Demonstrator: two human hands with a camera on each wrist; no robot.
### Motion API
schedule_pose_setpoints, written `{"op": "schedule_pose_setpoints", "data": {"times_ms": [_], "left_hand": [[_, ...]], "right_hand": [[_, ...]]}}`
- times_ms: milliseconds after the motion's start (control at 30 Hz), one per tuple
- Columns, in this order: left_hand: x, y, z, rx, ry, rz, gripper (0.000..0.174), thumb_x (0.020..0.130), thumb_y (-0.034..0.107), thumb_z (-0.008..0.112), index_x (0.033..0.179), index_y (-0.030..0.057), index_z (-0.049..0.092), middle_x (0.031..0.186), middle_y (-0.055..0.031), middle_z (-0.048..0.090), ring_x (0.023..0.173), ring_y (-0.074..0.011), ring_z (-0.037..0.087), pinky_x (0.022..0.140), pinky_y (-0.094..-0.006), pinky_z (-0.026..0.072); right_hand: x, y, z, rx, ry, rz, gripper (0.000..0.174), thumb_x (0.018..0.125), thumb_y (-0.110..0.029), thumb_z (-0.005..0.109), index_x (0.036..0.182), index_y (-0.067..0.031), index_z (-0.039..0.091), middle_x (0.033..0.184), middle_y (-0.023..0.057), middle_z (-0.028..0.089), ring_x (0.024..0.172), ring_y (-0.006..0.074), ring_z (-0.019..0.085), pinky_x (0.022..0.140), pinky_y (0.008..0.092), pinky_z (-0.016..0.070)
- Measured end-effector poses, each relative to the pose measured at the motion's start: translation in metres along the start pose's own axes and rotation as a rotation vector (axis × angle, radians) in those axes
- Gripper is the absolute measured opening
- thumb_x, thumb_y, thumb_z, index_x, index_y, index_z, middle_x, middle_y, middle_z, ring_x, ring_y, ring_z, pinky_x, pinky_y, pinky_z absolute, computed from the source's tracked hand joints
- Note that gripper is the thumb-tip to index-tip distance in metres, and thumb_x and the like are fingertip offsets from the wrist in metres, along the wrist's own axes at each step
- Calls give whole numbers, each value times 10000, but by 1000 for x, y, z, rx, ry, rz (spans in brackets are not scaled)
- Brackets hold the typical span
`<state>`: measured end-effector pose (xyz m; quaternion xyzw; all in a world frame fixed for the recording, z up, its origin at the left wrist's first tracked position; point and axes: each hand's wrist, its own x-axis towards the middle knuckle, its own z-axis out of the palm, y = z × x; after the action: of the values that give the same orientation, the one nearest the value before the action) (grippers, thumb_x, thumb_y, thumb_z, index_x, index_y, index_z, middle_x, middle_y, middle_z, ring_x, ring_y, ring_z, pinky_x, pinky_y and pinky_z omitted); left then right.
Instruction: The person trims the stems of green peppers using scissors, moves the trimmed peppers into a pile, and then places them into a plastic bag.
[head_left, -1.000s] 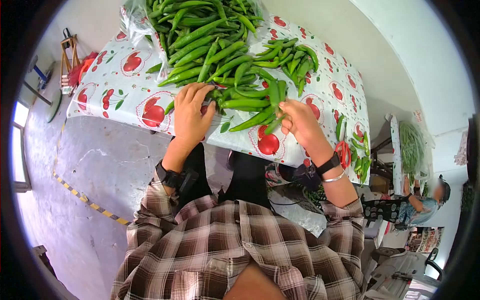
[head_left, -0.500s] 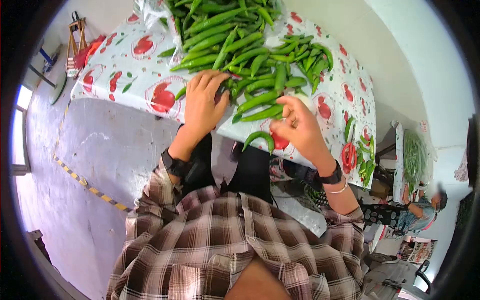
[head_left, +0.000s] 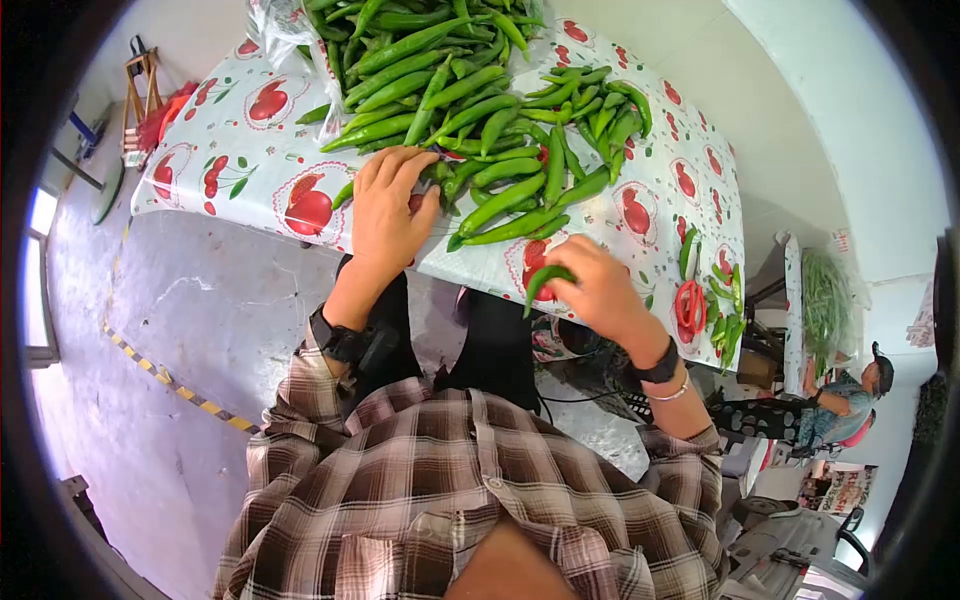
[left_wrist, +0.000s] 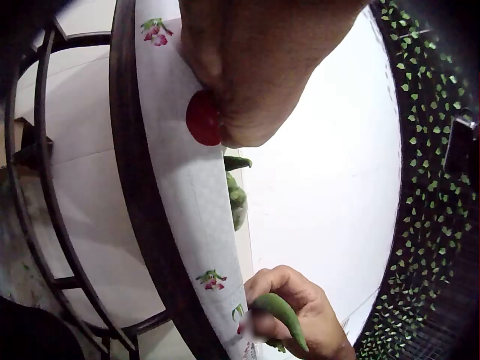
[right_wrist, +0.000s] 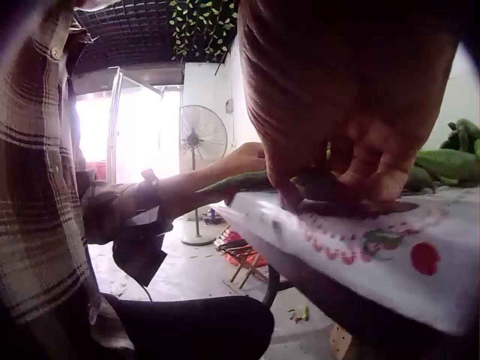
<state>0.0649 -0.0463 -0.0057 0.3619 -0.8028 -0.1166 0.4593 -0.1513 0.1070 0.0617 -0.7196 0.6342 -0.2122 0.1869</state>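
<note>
At the table's front edge my right hand (head_left: 600, 288) pinches a curved green pepper (head_left: 545, 282), whose tip points toward my body. The left wrist view also shows this pepper (left_wrist: 283, 318) in the right hand (left_wrist: 311, 304). My left hand (head_left: 392, 215) rests at the near left side of the loose green peppers (head_left: 510, 198), fingertips by their stem ends and thumb spread; I see nothing held in it. Further back lies a large heap of green peppers (head_left: 410, 75). In the right wrist view the right hand (right_wrist: 345, 105) partly hides the pepper (right_wrist: 236, 184).
A clear plastic bag (head_left: 285, 30) lies beside the large heap. A smaller pepper group (head_left: 610, 110) is at the back right. Red-handled scissors (head_left: 690, 308) and small peppers (head_left: 732, 325) are near the table's right end. Another person (head_left: 845, 405) is at the far right.
My right hand left the loose peppers and moved toward the front edge, where it took hold of the curved pepper that lay there. My left hand has stayed beside the peppers.
</note>
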Motion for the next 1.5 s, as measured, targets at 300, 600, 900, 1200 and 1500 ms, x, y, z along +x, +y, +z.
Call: {"op": "schedule_pose_setpoints", "data": {"times_ms": [300, 600, 900, 1200, 1500], "left_hand": [[0, -2, 1, -3, 11, 8, 340, 743, 113, 636, 1077, 60, 605, 1109, -111, 580, 1097, -315, 497, 959, -415, 365], [-1, -7, 7, -24, 50, 57, 348, 707, 65, 606, 1055, 57, 589, 1064, -120, 575, 1064, -315, 503, 917, -427, 368], [-4, -4, 8, -20, 59, 18, 356, 700, 54, 598, 1055, 71, 590, 1063, -118, 574, 1061, -318, 494, 918, -426, 373], [-3, -4, 5, -27, -31, 12, 431, 695, 63, 602, 1124, 65, 563, 1105, -120, 559, 1087, -316, 481, 939, -425, 362], [17, 13, -18, 93, -356, -99, 485, 672, 66, 623, 1149, 46, 542, 1120, -110, 545, 1085, -305, 482, 947, -449, 361]], "right_hand": [[29, 46, -49, -443, 237, -65, 280, 706, -50, 657, 975, -48, 578, 941, 121, 565, 924, 324, 543, 769, 402, 466], [57, 78, -33, -479, 157, -118, 372, 697, -36, 622, 1067, -38, 586, 998, 158, 555, 972, 353, 538, 814, 422, 461], [39, 80, -41, -390, 77, -101, 347, 651, -1, 623, 995, -42, 612, 920, 155, 563, 929, 358, 537, 800, 424, 452], [46, 71, -46, -281, 51, -89, 319, 628, 40, 587, 943, -10, 577, 963, 141, 517, 908, 355, 546, 775, 401, 448], [68, 67, -60, -375, -185, -105, 242, 667, -14, 580, 898, -73, 536, 1030, 87, 537, 885, 306, 565, 728, 395, 497]]}}
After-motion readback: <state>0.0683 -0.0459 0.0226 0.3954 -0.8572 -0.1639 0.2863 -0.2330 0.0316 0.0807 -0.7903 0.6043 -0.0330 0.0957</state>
